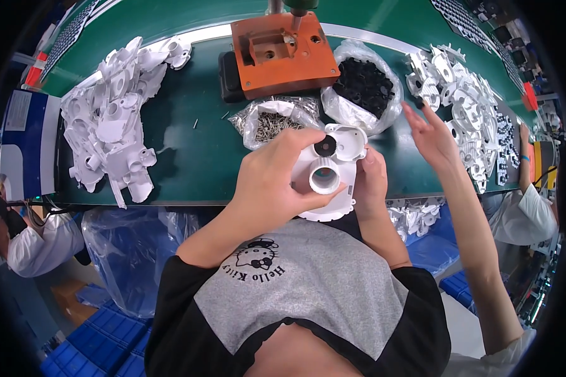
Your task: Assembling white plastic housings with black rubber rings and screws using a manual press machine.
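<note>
Both hands, left hand and right hand, grip white plastic housing.

Orange jig block, bag of screws, bag of black parts, white housing piles

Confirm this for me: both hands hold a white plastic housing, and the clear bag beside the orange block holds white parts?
Not quite: in the head view, the clear bag beside the orange block holds black parts. The left hand and right hand do hold the white plastic housing.
</note>
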### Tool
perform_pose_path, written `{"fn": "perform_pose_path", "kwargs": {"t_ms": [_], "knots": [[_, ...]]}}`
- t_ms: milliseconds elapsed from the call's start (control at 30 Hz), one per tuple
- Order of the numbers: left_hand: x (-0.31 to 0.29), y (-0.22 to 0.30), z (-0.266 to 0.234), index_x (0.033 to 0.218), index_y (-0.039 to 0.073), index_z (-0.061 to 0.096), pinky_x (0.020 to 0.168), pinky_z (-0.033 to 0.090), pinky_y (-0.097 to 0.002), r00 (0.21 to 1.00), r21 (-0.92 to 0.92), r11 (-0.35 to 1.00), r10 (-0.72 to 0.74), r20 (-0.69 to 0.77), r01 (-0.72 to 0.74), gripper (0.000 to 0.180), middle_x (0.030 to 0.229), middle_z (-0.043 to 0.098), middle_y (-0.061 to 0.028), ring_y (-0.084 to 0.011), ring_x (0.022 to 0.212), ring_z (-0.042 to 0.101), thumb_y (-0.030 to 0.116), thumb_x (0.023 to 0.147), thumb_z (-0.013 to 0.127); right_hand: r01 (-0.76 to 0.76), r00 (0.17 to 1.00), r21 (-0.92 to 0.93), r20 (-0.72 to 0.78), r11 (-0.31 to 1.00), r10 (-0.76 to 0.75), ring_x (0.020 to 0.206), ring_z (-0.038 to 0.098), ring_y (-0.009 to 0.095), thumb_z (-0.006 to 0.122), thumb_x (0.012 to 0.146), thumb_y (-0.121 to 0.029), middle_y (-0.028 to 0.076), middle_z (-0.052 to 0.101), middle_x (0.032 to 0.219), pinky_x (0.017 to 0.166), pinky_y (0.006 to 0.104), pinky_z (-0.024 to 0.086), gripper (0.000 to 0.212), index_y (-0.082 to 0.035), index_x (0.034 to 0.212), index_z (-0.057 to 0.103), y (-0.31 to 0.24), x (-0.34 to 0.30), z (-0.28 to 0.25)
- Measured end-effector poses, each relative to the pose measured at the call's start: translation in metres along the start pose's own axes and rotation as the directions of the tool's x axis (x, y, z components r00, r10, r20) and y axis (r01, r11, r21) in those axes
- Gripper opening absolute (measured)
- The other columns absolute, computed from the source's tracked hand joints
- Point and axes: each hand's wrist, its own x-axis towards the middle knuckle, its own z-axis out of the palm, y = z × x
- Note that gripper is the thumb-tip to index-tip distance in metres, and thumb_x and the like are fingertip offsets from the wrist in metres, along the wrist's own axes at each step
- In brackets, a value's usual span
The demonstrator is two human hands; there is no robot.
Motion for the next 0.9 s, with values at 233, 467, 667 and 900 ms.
{"fn": "perform_pose_path", "kwargs": {"t_ms": [233,467,667,900], "knots": [[0.003,0.001,0.001,0.114,0.003,0.046,0.075,0.053,-0.0267,0.999,-0.046,0.999,-0.015,-0.049,0.012,0.065,0.103,0.058,-0.0091,-0.0142,0.090,0.061,0.011,0.062,0.085,-0.044,0.999,0.000,-0.023,0.999,0.044,0.101,0.059,0.020,0.051,0.094,-0.029,0.013,0.062,0.108,0.089,0.0320,0.045,0.039,0.005,0.112,0.054,0.000,-0.003,-0.003],[0.020,-0.016,-0.031,0.116,0.005,0.040,0.072,0.053,-0.0269,0.975,-0.043,0.982,-0.186,-0.118,0.182,0.064,0.099,0.057,-0.0077,-0.0138,0.089,0.061,0.006,0.066,0.080,0.099,0.992,-0.588,-0.010,0.803,-0.129,0.088,0.059,0.017,0.050,0.091,-0.013,0.011,0.063,0.093,0.083,0.0289,0.044,0.028,0.006,0.109,0.059,-0.016,0.007,-0.019],[0.135,-0.130,-0.111,0.115,0.002,0.040,0.075,0.049,-0.0360,0.876,0.165,0.916,-0.278,-0.393,0.365,0.066,0.093,0.063,-0.0235,-0.0314,0.087,0.064,0.035,0.071,0.075,-0.144,0.784,-0.986,-0.059,-0.088,-0.618,0.099,0.054,0.023,0.057,0.085,-0.006,0.011,0.059,0.105,0.087,0.0323,0.041,0.021,-0.001,0.104,0.062,-0.071,-0.005,-0.096],[0.200,-0.238,-0.132,0.121,-0.003,0.039,0.086,0.045,-0.0444,0.785,0.304,0.823,-0.247,-0.568,0.479,0.056,0.109,0.053,-0.0304,-0.0490,0.101,0.052,0.013,0.071,0.059,-0.671,0.645,-0.593,-0.170,-0.445,-0.745,0.128,0.031,0.035,0.066,0.077,-0.033,0.016,0.037,0.136,0.100,0.0548,0.024,0.053,-0.018,0.125,0.049,-0.098,-0.022,-0.175]]}}
